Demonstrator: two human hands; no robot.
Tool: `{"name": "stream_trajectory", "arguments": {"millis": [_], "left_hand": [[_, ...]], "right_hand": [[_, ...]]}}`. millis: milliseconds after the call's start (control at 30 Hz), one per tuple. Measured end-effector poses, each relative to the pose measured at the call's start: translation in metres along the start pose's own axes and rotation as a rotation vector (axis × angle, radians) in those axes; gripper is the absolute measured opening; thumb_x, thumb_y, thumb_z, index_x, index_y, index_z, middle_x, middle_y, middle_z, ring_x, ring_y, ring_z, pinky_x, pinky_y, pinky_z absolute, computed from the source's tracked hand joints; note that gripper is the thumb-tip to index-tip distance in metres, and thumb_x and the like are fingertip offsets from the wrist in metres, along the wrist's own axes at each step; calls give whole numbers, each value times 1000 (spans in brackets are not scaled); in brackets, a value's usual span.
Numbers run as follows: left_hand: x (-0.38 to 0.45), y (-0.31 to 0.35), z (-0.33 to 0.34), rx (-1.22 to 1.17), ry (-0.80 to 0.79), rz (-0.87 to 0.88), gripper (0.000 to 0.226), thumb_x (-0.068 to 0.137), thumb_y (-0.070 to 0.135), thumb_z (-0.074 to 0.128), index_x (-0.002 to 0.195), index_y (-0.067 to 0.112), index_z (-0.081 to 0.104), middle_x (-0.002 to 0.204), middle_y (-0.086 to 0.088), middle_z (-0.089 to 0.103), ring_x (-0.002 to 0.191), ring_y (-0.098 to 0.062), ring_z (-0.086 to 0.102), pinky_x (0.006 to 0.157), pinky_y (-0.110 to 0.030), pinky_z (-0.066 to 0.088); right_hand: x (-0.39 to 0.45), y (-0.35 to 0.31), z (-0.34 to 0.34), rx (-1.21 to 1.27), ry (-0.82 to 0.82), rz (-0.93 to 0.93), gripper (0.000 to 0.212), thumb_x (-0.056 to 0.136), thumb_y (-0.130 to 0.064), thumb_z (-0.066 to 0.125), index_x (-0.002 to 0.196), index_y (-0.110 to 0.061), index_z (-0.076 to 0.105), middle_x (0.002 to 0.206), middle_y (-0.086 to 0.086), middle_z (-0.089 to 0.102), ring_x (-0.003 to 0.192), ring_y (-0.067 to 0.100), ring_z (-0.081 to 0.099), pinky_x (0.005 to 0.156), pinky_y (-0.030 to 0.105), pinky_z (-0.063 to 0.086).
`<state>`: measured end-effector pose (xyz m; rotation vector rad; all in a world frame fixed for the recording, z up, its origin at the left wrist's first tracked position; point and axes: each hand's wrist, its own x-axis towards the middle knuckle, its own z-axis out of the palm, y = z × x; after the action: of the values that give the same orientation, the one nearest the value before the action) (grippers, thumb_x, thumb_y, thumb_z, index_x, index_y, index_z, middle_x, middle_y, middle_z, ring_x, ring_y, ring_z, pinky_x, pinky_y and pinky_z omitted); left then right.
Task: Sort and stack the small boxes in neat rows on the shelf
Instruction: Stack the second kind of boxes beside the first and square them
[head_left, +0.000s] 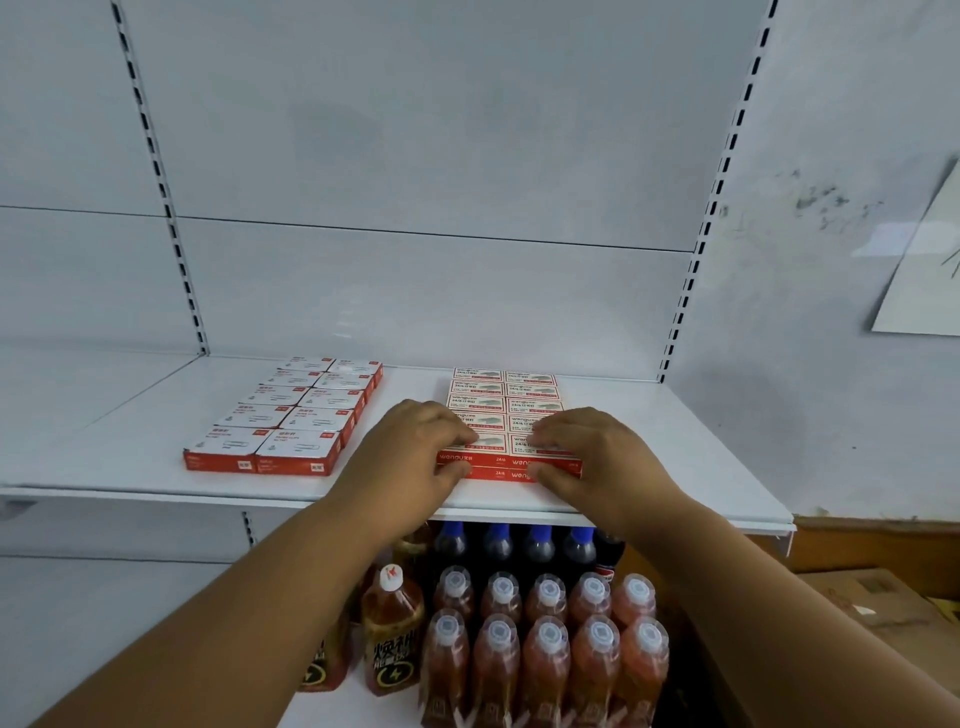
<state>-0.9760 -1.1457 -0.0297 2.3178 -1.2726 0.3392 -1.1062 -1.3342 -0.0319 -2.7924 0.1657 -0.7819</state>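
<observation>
Hands at the front of the staple-box stack (506, 415) on the white shelf (675, 447). Left hand (410, 457) pinches the front-left box, fingers on top, thumb against its red front face. Right hand (597, 457) pinches the front-right box likewise. Stack: two columns, two layers at the front. Paper-clip boxes (291, 415) sit in two rows to the left, apart. Drink bottles (545, 639) stand below.

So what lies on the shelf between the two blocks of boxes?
Nothing: in the head view the shelf is bare between the left block and the right block, apart from the left hand crossing the front of the gap.
</observation>
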Motion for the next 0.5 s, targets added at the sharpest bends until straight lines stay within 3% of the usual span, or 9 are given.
{"name": "stream_trajectory", "arguments": {"millis": [100, 233, 333, 400, 433, 467, 500], "left_hand": [[0, -1, 0, -22, -1, -9, 37, 91, 38, 65, 128, 32, 63, 132, 14, 56, 121, -7, 43, 94, -19, 27], [-1, -1, -1, -22, -35, 10, 39, 91, 39, 64, 129, 32, 61, 133, 14, 55, 122, -7, 42, 96, -18, 27], [2, 2, -7, -107, -40, -72, 45, 92, 41, 63, 134, 31, 53, 139, 12, 48, 125, -8, 42, 95, -17, 26], [8, 13, -17, -405, -42, -292, 40, 97, 39, 57, 134, 28, 51, 139, 8, 49, 115, -7, 50, 87, -11, 34], [13, 19, -21, -648, -47, -436, 31, 100, 38, 52, 128, 26, 54, 132, 5, 56, 99, -5, 55, 74, -8, 41], [22, 24, -24, -884, -50, -585, 21, 102, 36, 47, 115, 23, 59, 95, 8, 52, 81, -4, 56, 61, -12, 44], [28, 28, -28, -1081, -64, -693, 21, 103, 36, 44, 98, 20, 58, 114, 17, 42, 67, -4, 54, 56, -20, 44]], "right_hand": [[1, -2, -1, -10, -17, 13, 33, 85, -33, 73, 115, -22, 71, 120, -7, 66, 113, 12, 56, 97, 18, 36], [3, -8, -3, -43, -61, 47, 32, 87, -37, 69, 116, -21, 69, 120, -8, 66, 111, 11, 57, 98, 24, 42], [7, -17, -9, 78, 10, 175, 28, 96, -38, 55, 117, -22, 66, 117, -12, 62, 110, 8, 56, 90, 19, 39], [18, -15, -12, 337, 52, 396, 29, 102, -40, 42, 116, -25, 63, 111, -17, 61, 105, 3, 58, 84, 13, 40], [26, -12, -13, 530, 55, 542, 35, 102, -45, 39, 118, -23, 61, 118, -17, 61, 111, 3, 57, 90, 13, 39], [34, -6, -12, 738, 47, 675, 49, 99, -54, 37, 130, -21, 56, 133, -14, 56, 124, 7, 51, 103, 20, 35], [42, 3, -10, 913, 39, 778, 65, 94, -64, 36, 142, -22, 47, 148, -10, 45, 137, 13, 40, 113, 31, 27]]}}
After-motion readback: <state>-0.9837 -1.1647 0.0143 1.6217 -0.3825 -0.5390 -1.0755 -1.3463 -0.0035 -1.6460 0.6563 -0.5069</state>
